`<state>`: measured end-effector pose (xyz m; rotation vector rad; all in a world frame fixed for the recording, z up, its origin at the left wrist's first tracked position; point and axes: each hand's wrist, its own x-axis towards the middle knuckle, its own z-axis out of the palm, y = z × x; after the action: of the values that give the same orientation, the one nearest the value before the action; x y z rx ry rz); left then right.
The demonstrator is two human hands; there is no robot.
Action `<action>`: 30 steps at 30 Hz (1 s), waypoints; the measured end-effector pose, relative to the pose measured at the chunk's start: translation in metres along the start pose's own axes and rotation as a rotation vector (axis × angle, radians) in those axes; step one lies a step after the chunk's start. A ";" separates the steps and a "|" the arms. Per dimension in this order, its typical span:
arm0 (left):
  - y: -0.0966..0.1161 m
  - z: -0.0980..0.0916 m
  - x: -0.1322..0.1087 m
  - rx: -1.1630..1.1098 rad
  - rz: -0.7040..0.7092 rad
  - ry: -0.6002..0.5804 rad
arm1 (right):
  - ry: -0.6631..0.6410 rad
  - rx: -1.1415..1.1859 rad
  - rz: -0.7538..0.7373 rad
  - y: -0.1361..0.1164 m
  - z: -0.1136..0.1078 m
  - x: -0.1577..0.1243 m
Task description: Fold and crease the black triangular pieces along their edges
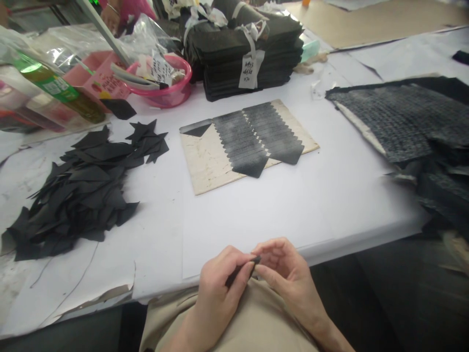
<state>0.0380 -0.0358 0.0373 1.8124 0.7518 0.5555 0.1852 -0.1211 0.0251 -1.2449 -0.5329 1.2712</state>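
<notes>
Just in front of my lap, my left hand [222, 281] pinches a small black fabric piece [257, 260] between thumb and fingers. Its tip sticks out toward my right hand [289, 274], whose thumb and index finger close on that end while the other fingers curl loosely. Most of the piece is hidden inside the left hand. Beyond them on the table lies a beige board [210, 168] carrying two overlapping rows of dark, pointed fabric pieces [258, 134] with zigzag edges. A single dark piece [198, 128] lies at the board's upper left corner.
A loose heap of black cut pieces [80, 190] spreads on the left. Behind stand a pink basin [179, 93], a green-labelled bottle [60, 90] and a tied stack of black fabric [252, 54]. Dark textured cloth [406, 117] lies right. Another person's hand [111, 17] shows at the back.
</notes>
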 end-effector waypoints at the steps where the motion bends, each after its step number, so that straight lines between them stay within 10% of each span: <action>1: -0.001 0.000 0.000 0.036 0.048 0.017 | 0.002 0.010 -0.009 -0.001 0.001 0.000; 9: -0.006 0.002 -0.003 0.213 0.203 0.048 | -0.013 -0.016 -0.046 -0.003 0.003 0.001; 30: 0.000 0.005 0.001 0.013 0.060 0.095 | -0.010 -0.035 -0.034 -0.006 0.006 0.003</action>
<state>0.0425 -0.0383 0.0358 1.8354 0.7685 0.6814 0.1838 -0.1154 0.0318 -1.2542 -0.5827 1.2448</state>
